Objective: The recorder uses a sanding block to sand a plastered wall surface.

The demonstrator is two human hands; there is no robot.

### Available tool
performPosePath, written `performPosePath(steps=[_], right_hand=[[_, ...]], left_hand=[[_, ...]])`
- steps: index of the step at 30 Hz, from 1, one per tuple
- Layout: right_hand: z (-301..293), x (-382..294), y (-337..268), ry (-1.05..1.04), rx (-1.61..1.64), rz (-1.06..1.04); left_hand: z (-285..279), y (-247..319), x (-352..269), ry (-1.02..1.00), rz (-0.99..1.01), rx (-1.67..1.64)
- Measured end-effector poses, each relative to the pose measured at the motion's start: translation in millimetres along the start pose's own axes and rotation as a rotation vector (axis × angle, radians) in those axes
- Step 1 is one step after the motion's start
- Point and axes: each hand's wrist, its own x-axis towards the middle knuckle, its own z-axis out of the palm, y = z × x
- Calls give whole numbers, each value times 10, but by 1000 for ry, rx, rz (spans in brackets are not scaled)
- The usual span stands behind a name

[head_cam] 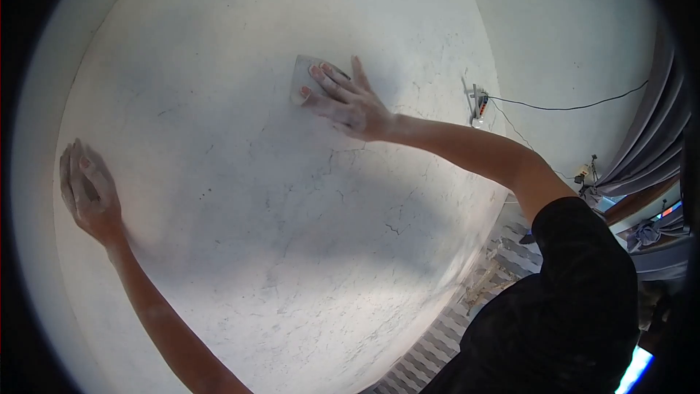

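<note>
A white wall [262, 186] with fine cracks and dark marks fills most of the view before me. Dusty with white powder, my right hand [350, 98] presses a grey-white sheet [300, 74], which looks like sandpaper, flat against the upper middle of the wall. Its fingers are spread over the sheet. At the far left my left hand [90, 194], also powdery, is at the wall near a corner line, with the fingers partly curled. Whether it holds anything cannot be told; a dark patch shows between thumb and fingers.
On the right, a power strip [480, 105] hangs at the wall corner with a black cable [566, 109] running from it. Further right are a socket with plugs [583, 172] and grey curtains [642, 126]. A grey-and-white patterned surface [432, 347] lies below the wall.
</note>
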Motion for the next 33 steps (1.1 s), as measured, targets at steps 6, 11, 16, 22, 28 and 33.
performPosePath(steps=[6,11,16,22,28,33], right_hand=[[-59,593,18,186,-3,248],[-3,5,-84,-19,-55,-21],[-150,644,138,203,55,448],[-6,164,-55,95,-16,47],[-193,719,53,164,37,414],[-103,119,-149,44,35,160]], left_hand=[[-110,-10,91,3,23,51],[-16,43,-4,-7,-4,5],[24,38,14,-2,-35,-14],[-19,17,4,7,-32,4],[-66,84,37,3,-54,-7],[-3,12,0,23,-25,-14]])
